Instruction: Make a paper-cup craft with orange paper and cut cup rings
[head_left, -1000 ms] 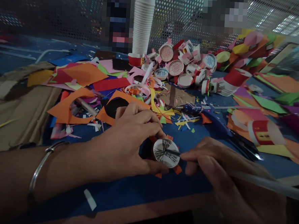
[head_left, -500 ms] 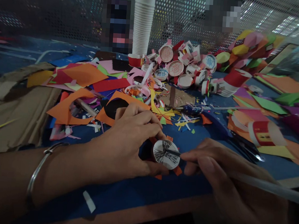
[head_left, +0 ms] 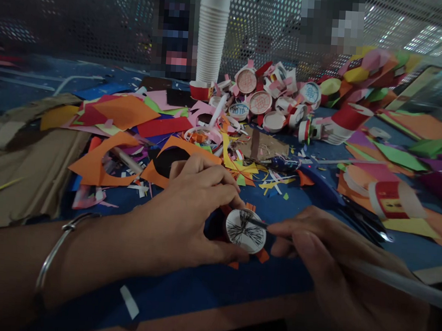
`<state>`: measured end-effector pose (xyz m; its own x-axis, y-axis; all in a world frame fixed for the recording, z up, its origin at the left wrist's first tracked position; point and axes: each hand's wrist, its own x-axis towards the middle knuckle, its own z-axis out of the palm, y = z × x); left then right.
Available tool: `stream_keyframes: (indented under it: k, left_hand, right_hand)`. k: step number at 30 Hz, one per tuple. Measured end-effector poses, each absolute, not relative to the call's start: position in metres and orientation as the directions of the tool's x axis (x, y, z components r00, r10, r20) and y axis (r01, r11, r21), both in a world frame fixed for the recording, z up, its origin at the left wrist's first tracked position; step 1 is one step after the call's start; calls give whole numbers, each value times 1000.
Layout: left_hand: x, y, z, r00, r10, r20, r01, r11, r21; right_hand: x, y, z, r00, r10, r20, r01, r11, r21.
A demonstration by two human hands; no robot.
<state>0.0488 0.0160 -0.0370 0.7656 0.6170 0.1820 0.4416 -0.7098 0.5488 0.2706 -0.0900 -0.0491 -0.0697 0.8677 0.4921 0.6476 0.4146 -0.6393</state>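
Note:
My left hand (head_left: pixel 195 214) grips a small paper cup piece (head_left: pixel 247 239) between its thumb and fingers, low over the blue table (head_left: pixel 183 290). The cup's round white base faces up, with black lines fanning out from its middle. Orange paper strips stick out around its edge. In my right hand (head_left: pixel 335 262) is a long pen (head_left: pixel 394 277), pinched near its dark tip. That tip rests on or just above the drawn base. Most of the cup's side lies hidden behind my left fingers.
Orange paper sheets with round cutouts (head_left: pixel 90 160) and small scraps lie beyond my left hand. Decorated cup pieces (head_left: pixel 260 103) are heaped behind, beside a tall cup stack (head_left: pixel 212 40). Blue-handled scissors (head_left: pixel 320 184) lie at right, cardboard (head_left: pixel 29 174) at left.
The pen tip has shifted slightly over the base, and the black lines look a little denser. My left hand keeps its hold on the cup piece.

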Motion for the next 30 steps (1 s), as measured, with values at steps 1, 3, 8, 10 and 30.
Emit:
stream_keyframes:
  k: [1, 3, 8, 10, 30]
  left_hand:
    - [49, 16, -38, 765, 617, 187, 441, -713, 545]
    - [49, 16, -39, 766, 613, 196, 439, -720, 538]
    - [48, 16, -39, 762, 613, 209, 436, -724, 534]
    - [47, 15, -38, 766, 611, 201, 441, -727, 527]
    - [48, 15, -39, 759, 618, 204, 441, -719, 537]
  right_hand:
    - [270, -90, -49, -75, 863, 499, 651, 422, -631]
    - [270, -90, -49, -116, 857, 503, 664, 443, -603]
    - [269, -89, -49, -56, 862, 504, 673, 405, -619]
    - [269, -88, -49, -84, 851, 519, 672, 433, -601]
    - [268, -85, -37, -271, 818, 507, 602, 555, -574]
